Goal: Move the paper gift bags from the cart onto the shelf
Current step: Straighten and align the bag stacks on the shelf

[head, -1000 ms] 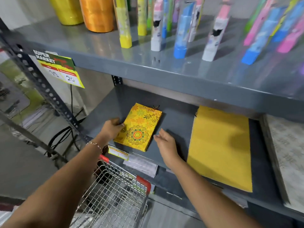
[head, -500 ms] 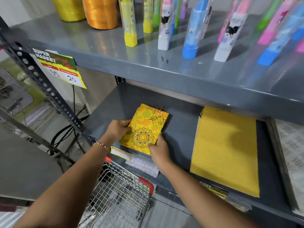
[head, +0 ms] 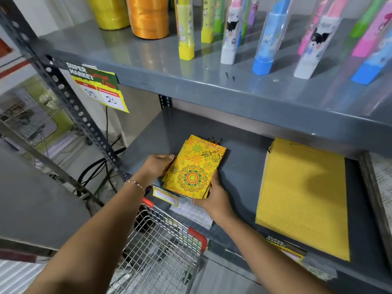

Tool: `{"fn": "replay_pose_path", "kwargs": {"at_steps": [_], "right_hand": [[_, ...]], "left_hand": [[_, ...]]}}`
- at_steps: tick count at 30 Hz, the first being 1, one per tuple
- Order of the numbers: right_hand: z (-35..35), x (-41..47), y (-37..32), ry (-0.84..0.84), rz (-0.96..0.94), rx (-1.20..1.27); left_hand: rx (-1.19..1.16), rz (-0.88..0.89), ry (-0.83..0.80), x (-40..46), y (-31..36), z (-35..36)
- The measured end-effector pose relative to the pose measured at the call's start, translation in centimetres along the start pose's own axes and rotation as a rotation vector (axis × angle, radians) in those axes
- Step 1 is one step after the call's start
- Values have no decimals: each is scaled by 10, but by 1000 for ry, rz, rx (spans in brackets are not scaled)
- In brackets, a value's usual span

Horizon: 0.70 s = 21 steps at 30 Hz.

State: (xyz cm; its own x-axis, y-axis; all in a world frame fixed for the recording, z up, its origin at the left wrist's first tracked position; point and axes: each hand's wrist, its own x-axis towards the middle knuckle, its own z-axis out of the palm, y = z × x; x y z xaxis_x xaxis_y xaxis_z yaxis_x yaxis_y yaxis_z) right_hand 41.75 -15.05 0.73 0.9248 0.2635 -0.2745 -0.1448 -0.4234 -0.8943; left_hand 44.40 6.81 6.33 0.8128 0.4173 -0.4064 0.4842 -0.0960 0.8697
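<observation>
A small stack of yellow paper gift bags [head: 196, 166] with a flower and mandala print lies flat on the lower grey shelf [head: 239, 177], near its front left. My left hand [head: 158, 165] presses against the stack's left edge. My right hand [head: 214, 198] grips its near right corner, fingers under the edge. A larger stack of plain yellow patterned gift bags [head: 303, 198] lies on the same shelf to the right. The wire cart [head: 161, 249] with red corner caps stands below my arms; no bags are visible in it.
The upper shelf [head: 191, 79] overhangs the work area and carries ribbon spools [head: 148, 15] and several upright coloured tubes [head: 265, 43]. A price tag [head: 99, 90] hangs from it. A perforated steel post [head: 70, 96] runs at the left. A white patterned stack [head: 381, 187] lies far right.
Both hands have closed in on the printed stack from either side. The right hand went from lying flat on the shelf to gripping the near corner.
</observation>
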Motion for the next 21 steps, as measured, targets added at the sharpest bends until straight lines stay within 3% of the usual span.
{"fn": "replay_pose_path", "kwargs": {"at_steps": [5,17,21], "right_hand": [[-6,-8,-14,13,-61,-36],[-14,-17,-26,-20,-66,-148],[-10,-20,-25,43,-98,-219]], "left_hand": [[-84,25,-96,-12,-2,-4],[-45,4,24,-14,-2,0],[3,12,35,-13,3,3]]}}
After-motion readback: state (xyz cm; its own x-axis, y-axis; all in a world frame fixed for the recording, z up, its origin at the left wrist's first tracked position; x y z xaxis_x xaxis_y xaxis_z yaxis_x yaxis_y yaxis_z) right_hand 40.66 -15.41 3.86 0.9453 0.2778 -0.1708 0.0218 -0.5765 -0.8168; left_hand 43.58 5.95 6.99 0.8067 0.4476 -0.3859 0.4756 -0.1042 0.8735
